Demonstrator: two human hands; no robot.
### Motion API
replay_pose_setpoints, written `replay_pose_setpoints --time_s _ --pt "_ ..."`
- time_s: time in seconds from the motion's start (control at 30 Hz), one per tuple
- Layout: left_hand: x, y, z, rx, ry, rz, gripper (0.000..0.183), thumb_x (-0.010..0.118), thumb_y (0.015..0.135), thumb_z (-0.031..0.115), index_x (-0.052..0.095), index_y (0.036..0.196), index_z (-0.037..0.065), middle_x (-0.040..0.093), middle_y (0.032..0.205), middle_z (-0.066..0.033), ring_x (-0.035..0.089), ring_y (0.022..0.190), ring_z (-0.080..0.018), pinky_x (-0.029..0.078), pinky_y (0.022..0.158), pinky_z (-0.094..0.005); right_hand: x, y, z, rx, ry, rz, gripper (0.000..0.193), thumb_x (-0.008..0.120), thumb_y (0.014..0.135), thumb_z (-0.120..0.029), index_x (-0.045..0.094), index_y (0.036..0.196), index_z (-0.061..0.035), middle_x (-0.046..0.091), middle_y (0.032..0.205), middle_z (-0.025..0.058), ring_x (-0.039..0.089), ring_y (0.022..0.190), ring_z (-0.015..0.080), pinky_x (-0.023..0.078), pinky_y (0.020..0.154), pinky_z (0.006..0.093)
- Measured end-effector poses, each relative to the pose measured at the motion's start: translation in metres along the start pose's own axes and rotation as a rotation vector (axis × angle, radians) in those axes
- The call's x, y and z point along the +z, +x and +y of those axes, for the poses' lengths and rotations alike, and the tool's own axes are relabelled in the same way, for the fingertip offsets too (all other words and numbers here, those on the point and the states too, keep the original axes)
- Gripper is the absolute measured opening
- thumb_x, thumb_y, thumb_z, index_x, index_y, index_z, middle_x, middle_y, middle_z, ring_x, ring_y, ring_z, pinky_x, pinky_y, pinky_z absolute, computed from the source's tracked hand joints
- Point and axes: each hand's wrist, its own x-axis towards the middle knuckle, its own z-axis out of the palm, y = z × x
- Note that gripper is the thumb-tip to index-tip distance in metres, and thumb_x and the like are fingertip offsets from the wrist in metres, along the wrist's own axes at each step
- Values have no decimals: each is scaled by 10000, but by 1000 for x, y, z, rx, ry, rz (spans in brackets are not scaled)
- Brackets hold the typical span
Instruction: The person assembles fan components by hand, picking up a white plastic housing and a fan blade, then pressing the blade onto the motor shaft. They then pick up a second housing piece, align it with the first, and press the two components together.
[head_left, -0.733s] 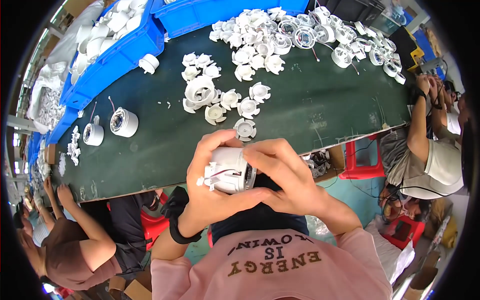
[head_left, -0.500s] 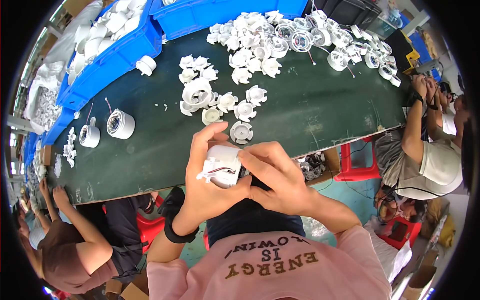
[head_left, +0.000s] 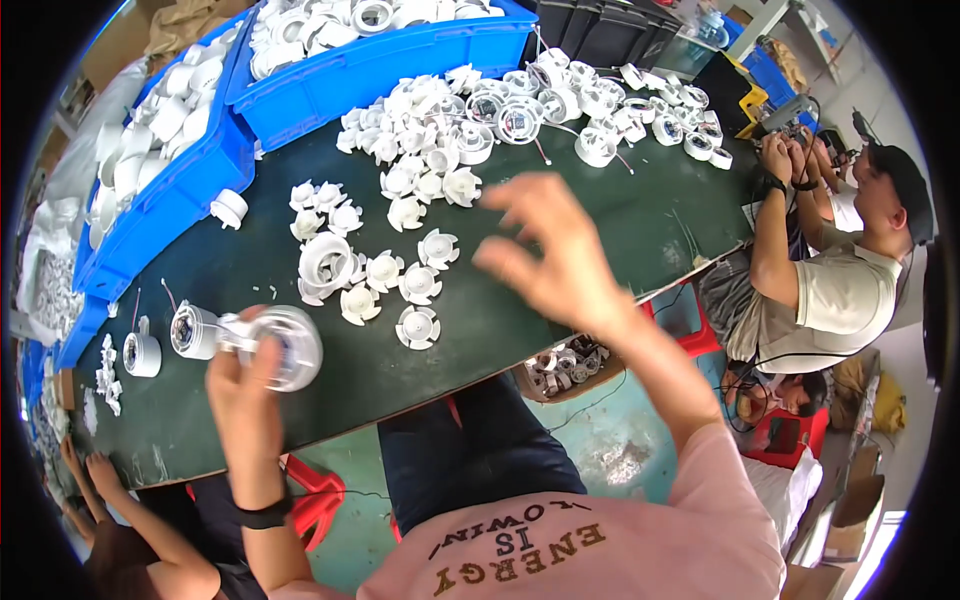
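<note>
My left hand [head_left: 245,385] is closed around a white round motor housing [head_left: 300,350] with a clear end, holding it low over the left part of the green table. Two similar white housings with thin wires stand beyond it, the nearer one [head_left: 194,331] very close to the held one. Over the table's middle, my right hand [head_left: 550,250] is stretched out with fingers apart, slightly blurred and holding nothing. Nearest to it are white finned impellers [head_left: 438,249] and a heap of white parts [head_left: 410,120]. A white ring-shaped part [head_left: 326,262] lies among the impellers.
Blue bins [head_left: 390,75] full of white parts line the far left edge. Clear-topped round units with wires [head_left: 518,120] lie at the back. A carton of parts [head_left: 565,370] stands below the front edge. Co-workers sit at right [head_left: 830,270] and lower left.
My hands have separated. The left has carried the white motor housing leftward and down near the table; the right has let go and reached forward. The view has shifted rightward.
</note>
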Motion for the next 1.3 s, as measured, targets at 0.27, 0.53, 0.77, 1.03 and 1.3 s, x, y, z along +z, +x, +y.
replay_pose_setpoints --time_s 0.27,0.53,0.77,1.03,1.3 --pt "-106 35 -13 -9 265 46 475 669 885 228 504 1253 -23 620 1050 -38 574 925 -88 451 802 -239 -50 26 159 179 -760 10 412 751 756 -211 603 1117 -80 579 1106 163 543 1047 387 467 880 438" --pt "-153 60 -18 279 953 424 533 740 820 334 559 1193 -1 600 1024 -56 529 803 -122 433 693 -253 -75 27 142 270 -561 -300 435 670 671 2 528 1075 -70 542 1108 195 533 1069 396 454 899 425" --pt "-16 34 -3 731 990 -116 561 720 754 86 504 1268 24 515 1222 -199 505 1123 -368 410 958 -413 -91 29 74 173 -863 -428 538 658 749 -161 560 1278 -165 569 992 148 620 757 306 511 697 403" --pt "30 37 -44 696 870 -254 614 662 819 117 401 1360 -11 440 1294 -281 442 1165 -431 383 981 -442 3 6 27 304 553 -127 313 744 819 -110 481 984 -72 575 1037 50 567 954 133 467 818 276" --pt "3 105 -30 811 884 32 500 593 793 122 477 1255 -28 503 1224 -249 461 1139 -417 375 992 -457 22 -1 31 -91 -132 -218 419 581 911 -149 515 1308 -32 512 1110 167 515 1011 310 419 901 355"
